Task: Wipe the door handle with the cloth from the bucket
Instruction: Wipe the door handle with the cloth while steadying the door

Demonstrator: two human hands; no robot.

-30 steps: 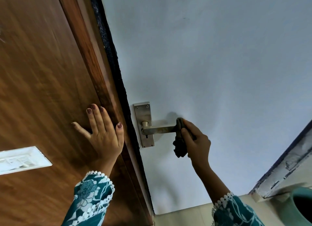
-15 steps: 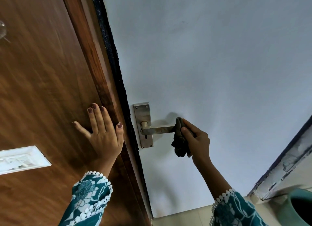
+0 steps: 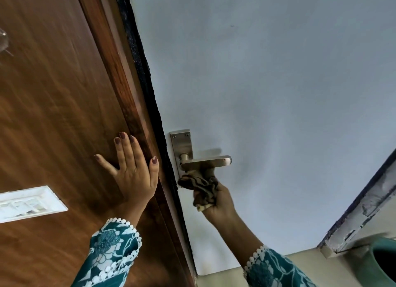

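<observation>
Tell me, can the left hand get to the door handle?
Probably yes. The left hand lies flat on the brown door, beside the door handle, with nothing between them; only the cloth in the right hand crowds its underside.

Both arms wear teal sleeves printed with white and pale-blue flowers. A white scalloped lace trim edges each cuff. The left hand [image 3: 134,177] shows 5 nails painted a dark mauve.

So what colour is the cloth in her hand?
Brown with darker wavy stripes, seen in the head view: the cloth, bunched in the right hand.
</observation>
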